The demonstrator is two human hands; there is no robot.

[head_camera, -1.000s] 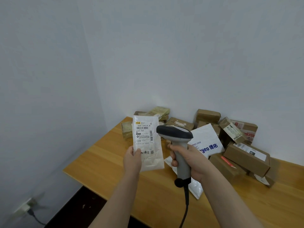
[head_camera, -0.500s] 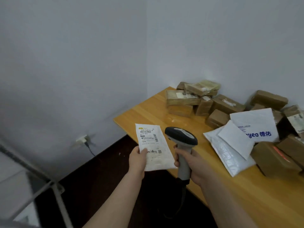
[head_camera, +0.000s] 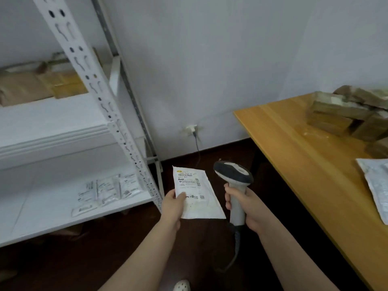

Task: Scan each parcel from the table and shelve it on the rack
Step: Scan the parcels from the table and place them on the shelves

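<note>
The white mailer (head_camera: pixel 197 196) is pinched at one edge by the left grip (head_camera: pixel 173 206), just right of the lower shelf (head_camera: pixel 42 217) of the rack (head_camera: pixel 52 133). The right grip (head_camera: pixel 245 208) is clamped on the barcode scanner (head_camera: pixel 233 175). With so thin a hold, the mailer could be dropped, or caught on the slotted upright (head_camera: pixel 134 156).

1. Label print on the white parcel (head_camera: pixel 196 193) is too small to read.
2. Brown boxes (head_camera: pixel 344 116) on the desk (head_camera: pixel 294 156) are blurred and cut by the right edge.
3. Brown packages (head_camera: pixel 31 87) on the upper shelf of the rack (head_camera: pixel 91 80) are smeared and cut off left.
4. White mailer (head_camera: pixel 375 185) cut off right.
</note>
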